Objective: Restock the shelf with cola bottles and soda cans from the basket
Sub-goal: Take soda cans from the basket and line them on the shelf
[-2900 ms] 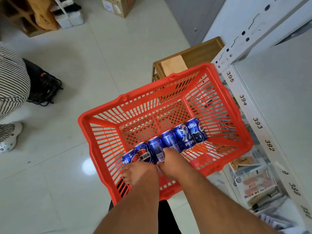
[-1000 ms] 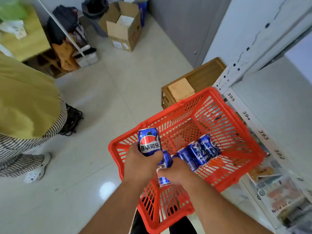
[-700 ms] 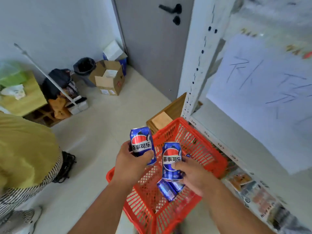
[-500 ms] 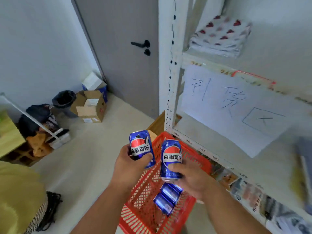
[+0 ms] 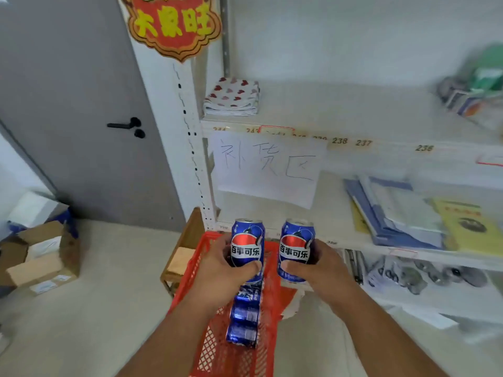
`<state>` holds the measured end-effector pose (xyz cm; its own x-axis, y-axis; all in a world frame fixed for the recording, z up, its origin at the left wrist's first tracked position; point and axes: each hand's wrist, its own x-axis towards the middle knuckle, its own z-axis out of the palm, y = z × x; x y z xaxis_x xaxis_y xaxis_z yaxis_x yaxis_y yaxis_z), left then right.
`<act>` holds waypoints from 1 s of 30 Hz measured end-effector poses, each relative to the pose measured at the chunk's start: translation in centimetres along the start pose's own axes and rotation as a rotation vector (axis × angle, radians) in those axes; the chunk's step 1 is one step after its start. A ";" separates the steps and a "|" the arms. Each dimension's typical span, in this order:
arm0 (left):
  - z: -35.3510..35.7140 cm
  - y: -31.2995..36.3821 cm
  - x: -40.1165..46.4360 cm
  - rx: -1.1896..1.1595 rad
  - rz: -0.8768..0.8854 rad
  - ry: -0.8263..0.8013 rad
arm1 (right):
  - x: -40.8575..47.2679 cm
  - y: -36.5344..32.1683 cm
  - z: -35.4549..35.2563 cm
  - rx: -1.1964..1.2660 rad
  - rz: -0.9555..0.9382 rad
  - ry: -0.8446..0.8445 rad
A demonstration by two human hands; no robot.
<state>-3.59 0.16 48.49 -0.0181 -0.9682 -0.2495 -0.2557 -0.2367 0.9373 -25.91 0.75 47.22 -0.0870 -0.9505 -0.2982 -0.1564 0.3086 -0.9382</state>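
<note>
My left hand (image 5: 220, 278) grips a blue soda can (image 5: 247, 244) upright, thumb across its front. My right hand (image 5: 321, 269) grips a second blue soda can (image 5: 296, 244) the same way, a little to the right. Both cans are held side by side above the red basket (image 5: 217, 349), in front of the white shelf (image 5: 337, 221). Three more blue cans (image 5: 245, 317) lie in a row on the basket's floor below my hands. No cola bottle shows.
A handwritten paper sign (image 5: 268, 167) hangs from the upper shelf board. Booklets and papers (image 5: 408, 213) fill the middle shelf's right part; a folded cloth (image 5: 232, 97) lies above. A wooden stool (image 5: 182, 257), cardboard boxes (image 5: 40, 257) and a grey door (image 5: 81, 118) are left.
Both hands took a can each out of the basket and lifted them. My view rose from the basket on the floor up to the shelf.
</note>
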 end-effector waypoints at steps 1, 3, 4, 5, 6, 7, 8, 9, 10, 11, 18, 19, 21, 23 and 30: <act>1.1 0.5 -0.2 0.011 0.015 -0.047 | -1.0 0.2 -1.3 -0.002 -0.006 0.052; 3.8 1.6 -0.5 0.043 0.050 -0.144 | -3.3 0.7 -4.0 0.003 -0.016 0.152; 5.3 2.3 -0.7 0.061 0.068 -0.189 | -4.5 1.0 -5.4 0.005 -0.018 0.203; 6.8 3.1 -1.1 0.072 0.090 -0.230 | -5.8 1.4 -6.8 0.006 -0.015 0.253; 8.5 3.6 -1.5 0.084 0.113 -0.274 | -7.2 1.8 -8.3 0.010 -0.010 0.305; 10.2 4.2 -2.0 0.097 0.136 -0.315 | -8.7 2.2 -9.7 0.020 -0.011 0.346; 11.9 4.6 -2.6 0.108 0.155 -0.356 | -10.2 2.6 -11.0 0.028 -0.014 0.393; 13.7 5.1 -3.3 0.120 0.177 -0.399 | -11.9 3.0 -12.5 0.044 -0.019 0.444; 15.6 5.5 -4.1 0.128 0.187 -0.446 | -13.7 3.5 -13.8 0.064 -0.022 0.494; 17.5 5.9 -5.0 0.137 0.202 -0.489 | -15.5 4.1 -15.2 0.091 -0.022 0.542; 30.9 7.5 -15.4 0.184 0.319 -0.773 | -29.9 9.4 -24.1 0.208 0.010 0.858; 32.6 7.5 -17.3 0.194 0.329 -0.812 | -32.2 10.2 -25.2 0.222 0.016 0.897; 35.8 7.5 -21.3 0.203 0.345 -0.884 | -36.8 11.8 -27.2 0.232 0.023 0.969; 38.9 7.5 -25.4 0.218 0.374 -0.949 | -41.3 13.4 -28.8 0.232 0.035 1.034; 48.5 7.4 -39.0 0.256 0.463 -1.191 | -57.2 18.5 -32.6 0.242 0.105 1.317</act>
<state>-51.67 40.06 53.31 -0.9607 -0.2580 -0.1026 -0.1684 0.2476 0.9541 -55.90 61.94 52.63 -0.9842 -0.1397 -0.1085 0.0738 0.2332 -0.9696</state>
